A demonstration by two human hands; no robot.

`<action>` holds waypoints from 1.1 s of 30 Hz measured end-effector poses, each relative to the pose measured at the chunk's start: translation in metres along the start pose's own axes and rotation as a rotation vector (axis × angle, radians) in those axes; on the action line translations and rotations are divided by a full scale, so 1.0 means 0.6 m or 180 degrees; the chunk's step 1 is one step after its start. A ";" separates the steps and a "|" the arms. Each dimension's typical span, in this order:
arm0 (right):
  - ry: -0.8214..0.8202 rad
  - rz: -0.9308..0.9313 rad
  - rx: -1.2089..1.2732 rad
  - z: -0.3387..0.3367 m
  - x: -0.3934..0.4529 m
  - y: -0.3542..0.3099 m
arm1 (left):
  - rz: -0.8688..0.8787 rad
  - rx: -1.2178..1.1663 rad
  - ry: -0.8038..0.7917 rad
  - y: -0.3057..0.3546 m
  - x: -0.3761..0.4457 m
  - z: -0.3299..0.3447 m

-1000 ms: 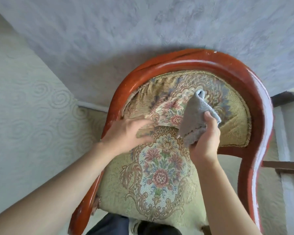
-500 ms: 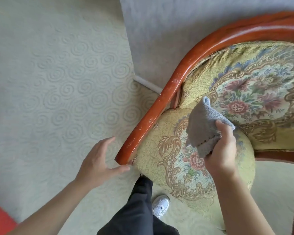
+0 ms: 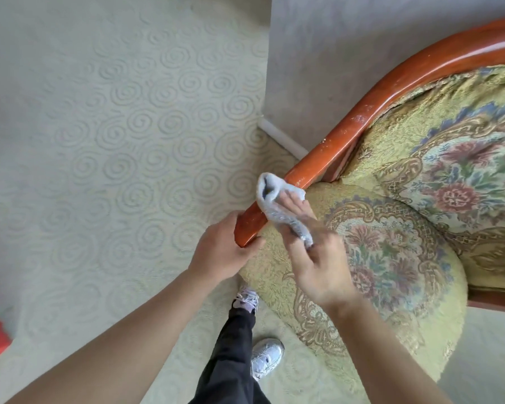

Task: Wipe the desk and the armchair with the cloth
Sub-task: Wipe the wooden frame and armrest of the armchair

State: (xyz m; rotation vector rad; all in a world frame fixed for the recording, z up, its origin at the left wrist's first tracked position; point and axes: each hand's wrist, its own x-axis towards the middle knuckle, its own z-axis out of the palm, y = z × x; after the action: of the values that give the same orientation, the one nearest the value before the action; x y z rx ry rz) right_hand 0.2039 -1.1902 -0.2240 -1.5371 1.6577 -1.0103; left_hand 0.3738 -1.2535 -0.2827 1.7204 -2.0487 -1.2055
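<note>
Wiping the glossy red-brown wooden armrest [image 3: 312,167] of the floral upholstered armchair [image 3: 397,252] | left hand [image 3: 220,252] gripping the armrest's end | right hand [image 3: 312,255] pinching the soft grey cloth [image 3: 277,205] draped over that rail | cloth likely light, limp — best bunched in the fingers

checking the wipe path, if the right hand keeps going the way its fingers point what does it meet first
The right hand points up-left, pressing the cloth against the wooden armrest. So the armrest comes first, through the cloth; beyond it lies only carpet, though depth is hard to judge.
</note>
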 end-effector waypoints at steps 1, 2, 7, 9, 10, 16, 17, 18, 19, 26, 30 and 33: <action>-0.0375 -0.0352 -0.0288 0.012 0.003 0.013 | 0.0016 -0.0044 0.0016 -0.004 0.001 0.003; -0.0645 -0.0675 -0.0528 0.021 0.007 0.024 | 0.0065 -0.0046 0.0049 -0.007 0.001 0.004; -0.0812 -0.1573 -0.1153 0.012 0.045 0.075 | 0.0306 0.0054 0.0283 -0.022 0.006 0.012; -0.0556 -0.1588 -0.1362 -0.010 0.073 0.090 | 0.0228 0.0055 0.0328 -0.024 0.006 0.014; -0.0367 -0.1422 -0.1420 -0.022 0.089 0.094 | 0.0203 0.0075 0.0334 -0.025 0.006 0.015; 0.0522 -0.0209 -0.1381 -0.023 0.121 0.081 | 0.0217 0.0175 0.0235 -0.023 0.006 0.015; 0.0506 -0.0421 -0.1375 -0.008 0.109 0.073 | 0.0203 0.0164 0.0208 -0.021 0.007 0.013; 0.0466 -0.0740 -0.1299 0.010 0.092 0.066 | 0.0198 0.0132 0.0191 -0.020 0.008 0.011; 0.0362 -0.1022 -0.1171 0.028 0.073 0.063 | 0.0188 0.0089 0.0164 -0.019 0.008 0.009; -0.0511 -0.2047 -0.1241 0.038 0.051 0.082 | 0.0376 -0.0090 0.0212 -0.033 0.005 0.014; 0.0146 -0.1028 -0.1608 -0.025 0.135 0.101 | 0.0232 -0.0137 0.0180 -0.027 0.004 0.011; 0.0589 -0.0288 -0.1534 -0.037 0.154 0.108 | 0.0271 -0.0113 0.0136 -0.022 0.000 0.008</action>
State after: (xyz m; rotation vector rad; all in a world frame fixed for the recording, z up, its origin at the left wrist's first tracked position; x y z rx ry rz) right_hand 0.1435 -1.2787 -0.2661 -1.8840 2.0882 -0.8572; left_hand 0.3802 -1.2515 -0.2947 1.6120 -2.0411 -1.1622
